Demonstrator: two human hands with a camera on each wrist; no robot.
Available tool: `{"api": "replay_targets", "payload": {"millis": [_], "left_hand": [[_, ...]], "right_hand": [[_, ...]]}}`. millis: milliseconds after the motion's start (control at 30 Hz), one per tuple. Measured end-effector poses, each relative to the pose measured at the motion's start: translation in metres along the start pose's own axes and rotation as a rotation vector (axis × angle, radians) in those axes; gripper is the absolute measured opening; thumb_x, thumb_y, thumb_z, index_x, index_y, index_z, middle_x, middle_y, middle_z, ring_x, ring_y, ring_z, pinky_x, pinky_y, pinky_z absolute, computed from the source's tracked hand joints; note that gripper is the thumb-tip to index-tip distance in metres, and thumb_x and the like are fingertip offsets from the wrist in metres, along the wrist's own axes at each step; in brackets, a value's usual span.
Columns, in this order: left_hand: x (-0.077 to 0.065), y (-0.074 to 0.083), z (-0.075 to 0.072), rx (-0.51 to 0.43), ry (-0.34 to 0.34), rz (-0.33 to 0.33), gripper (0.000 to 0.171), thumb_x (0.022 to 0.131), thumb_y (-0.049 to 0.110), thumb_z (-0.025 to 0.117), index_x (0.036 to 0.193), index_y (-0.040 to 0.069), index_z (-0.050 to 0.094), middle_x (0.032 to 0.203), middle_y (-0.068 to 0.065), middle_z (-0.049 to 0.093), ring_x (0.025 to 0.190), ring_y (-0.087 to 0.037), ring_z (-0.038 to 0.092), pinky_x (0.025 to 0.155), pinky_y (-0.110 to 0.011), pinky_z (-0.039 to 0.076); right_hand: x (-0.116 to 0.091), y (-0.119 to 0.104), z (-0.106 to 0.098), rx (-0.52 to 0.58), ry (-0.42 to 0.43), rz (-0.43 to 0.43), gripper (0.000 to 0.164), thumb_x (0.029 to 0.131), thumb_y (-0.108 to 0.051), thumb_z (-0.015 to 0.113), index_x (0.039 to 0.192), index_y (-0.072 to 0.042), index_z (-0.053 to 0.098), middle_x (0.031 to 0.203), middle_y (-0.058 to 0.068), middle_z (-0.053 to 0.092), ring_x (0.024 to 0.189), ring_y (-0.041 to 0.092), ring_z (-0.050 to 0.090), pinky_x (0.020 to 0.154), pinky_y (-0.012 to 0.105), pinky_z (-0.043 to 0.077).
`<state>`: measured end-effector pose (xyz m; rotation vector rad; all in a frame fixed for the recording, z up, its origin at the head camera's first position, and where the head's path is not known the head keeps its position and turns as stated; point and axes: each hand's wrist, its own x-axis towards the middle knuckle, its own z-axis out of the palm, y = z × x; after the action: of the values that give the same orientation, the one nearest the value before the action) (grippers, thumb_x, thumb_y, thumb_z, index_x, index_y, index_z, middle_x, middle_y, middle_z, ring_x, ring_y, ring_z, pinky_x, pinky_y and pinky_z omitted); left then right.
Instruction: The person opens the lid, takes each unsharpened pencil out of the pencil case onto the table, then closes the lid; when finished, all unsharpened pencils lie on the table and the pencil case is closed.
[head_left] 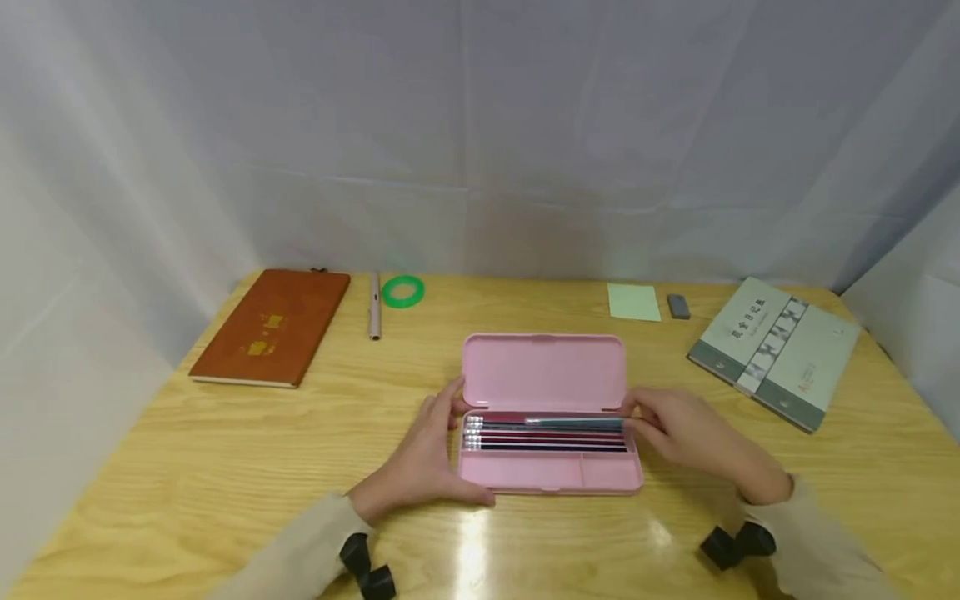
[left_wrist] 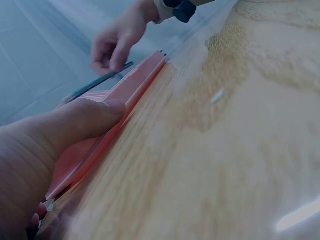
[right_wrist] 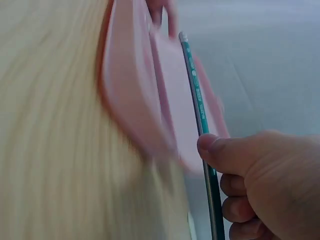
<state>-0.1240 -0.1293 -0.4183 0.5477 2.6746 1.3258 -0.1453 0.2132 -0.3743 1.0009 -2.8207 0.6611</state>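
Slim green pencil [head_left: 577, 423] pinched above an open pink plastic pencil case [head_left: 525, 469].
In the head view, the left hand [head_left: 431, 458] gripped the case's left end on the pale wooden worktop [head_left: 247, 475]; red and black pencils [head_left: 555, 436] lay in its long far compartment, ferrules left, with two compartments nearer. In the left wrist view, the thumb [left_wrist: 85, 120] steadied the near rim, seemingly a sound brace. In the right wrist view, the right hand [right_wrist: 275, 180] pinched the green pencil; keeping it parallel to the row seemed wise.
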Motion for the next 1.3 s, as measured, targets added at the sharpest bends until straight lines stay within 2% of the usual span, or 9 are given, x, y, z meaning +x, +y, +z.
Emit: {"api": "replay_targets", "payload": {"millis": [133, 267, 467, 667, 800, 933, 1033, 1200, 1300], "left_hand": [[0.001, 0.001, 0.002, 0.006, 0.005, 0.009, 0.145, 0.038, 0.044, 0.096, 0.154, 0.015, 0.014, 0.125, 0.002, 0.048, 0.106, -0.015, 0.045, 0.095, -0.037, 0.044], [0.000, 0.000, 0.002, 0.013, 0.013, 0.015, 0.146, 0.037, 0.045, 0.096, 0.154, 0.015, 0.014, 0.124, 0.002, 0.048, 0.105, -0.015, 0.045, 0.094, -0.037, 0.045], [-0.002, 0.001, 0.002, 0.023, 0.012, 0.010, 0.148, 0.036, 0.047, 0.096, 0.155, 0.014, 0.013, 0.125, 0.003, 0.048, 0.104, -0.014, 0.045, 0.093, -0.036, 0.045], [-0.001, 0.003, 0.002, 0.041, 0.011, 0.036, 0.147, 0.039, 0.045, 0.095, 0.155, 0.012, 0.011, 0.124, 0.001, 0.049, 0.102, -0.014, 0.043, 0.091, -0.035, 0.045], [-0.001, 0.002, 0.002, 0.056, 0.023, 0.051, 0.146, 0.040, 0.045, 0.095, 0.155, 0.010, 0.011, 0.124, 0.001, 0.050, 0.102, -0.014, 0.044, 0.090, -0.035, 0.045], [-0.001, 0.001, 0.002, 0.058, 0.025, 0.054, 0.146, 0.040, 0.046, 0.095, 0.155, 0.010, 0.011, 0.123, 0.001, 0.050, 0.101, -0.014, 0.043, 0.090, -0.034, 0.045], [-0.002, 0.001, 0.001, 0.063, 0.027, 0.061, 0.146, 0.040, 0.047, 0.095, 0.155, 0.010, 0.011, 0.123, 0.002, 0.050, 0.100, -0.013, 0.042, 0.089, -0.034, 0.044], [-0.001, 0.001, 0.002, 0.071, 0.032, 0.078, 0.146, 0.040, 0.048, 0.094, 0.154, 0.010, 0.012, 0.122, 0.002, 0.050, 0.100, -0.013, 0.042, 0.089, -0.034, 0.044], [-0.001, 0.001, 0.002, 0.074, 0.033, 0.072, 0.146, 0.040, 0.047, 0.094, 0.154, 0.010, 0.012, 0.122, 0.002, 0.050, 0.101, -0.013, 0.042, 0.089, -0.034, 0.044]], "right_hand": [[-0.046, 0.037, -0.008, -0.054, 0.131, 0.029, 0.017, 0.080, -0.004, 0.074, 0.087, -0.017, 0.064, 0.058, -0.019, 0.035, 0.052, -0.007, 0.026, 0.046, 0.017, 0.028], [-0.086, 0.062, -0.013, -0.085, 0.157, 0.128, 0.018, 0.080, -0.003, 0.073, 0.086, -0.018, 0.064, 0.058, -0.021, 0.035, 0.051, -0.007, 0.027, 0.047, 0.018, 0.028], [-0.105, 0.069, -0.012, -0.104, 0.140, 0.218, 0.019, 0.080, -0.002, 0.073, 0.084, -0.018, 0.062, 0.059, -0.018, 0.036, 0.052, -0.006, 0.030, 0.047, 0.019, 0.029], [-0.080, 0.053, -0.003, -0.131, 0.151, 0.175, 0.022, 0.078, -0.002, 0.074, 0.093, -0.013, 0.062, 0.061, -0.017, 0.038, 0.053, -0.006, 0.031, 0.047, 0.019, 0.029], [-0.049, 0.034, 0.007, -0.108, 0.199, 0.072, 0.031, 0.077, -0.002, 0.074, 0.104, -0.006, 0.061, 0.065, -0.015, 0.041, 0.056, -0.006, 0.033, 0.049, 0.019, 0.032], [-0.020, 0.013, 0.019, -0.087, 0.237, -0.044, 0.025, 0.077, -0.004, 0.074, 0.100, -0.009, 0.064, 0.067, -0.013, 0.044, 0.060, -0.003, 0.036, 0.053, 0.018, 0.034], [-0.001, -0.004, 0.029, -0.070, 0.165, -0.069, 0.016, 0.081, -0.011, 0.075, 0.095, -0.013, 0.068, 0.067, -0.013, 0.045, 0.060, -0.001, 0.036, 0.053, 0.018, 0.033], [0.021, -0.027, 0.036, -0.115, -0.010, 0.018, 0.016, 0.084, -0.024, 0.074, 0.097, -0.014, 0.072, 0.063, -0.013, 0.048, 0.056, 0.000, 0.037, 0.051, 0.018, 0.032], [0.028, -0.037, 0.036, -0.170, -0.037, 0.034, 0.016, 0.084, -0.025, 0.074, 0.095, -0.013, 0.072, 0.065, -0.009, 0.056, 0.055, 0.002, 0.042, 0.051, 0.020, 0.035]]}}
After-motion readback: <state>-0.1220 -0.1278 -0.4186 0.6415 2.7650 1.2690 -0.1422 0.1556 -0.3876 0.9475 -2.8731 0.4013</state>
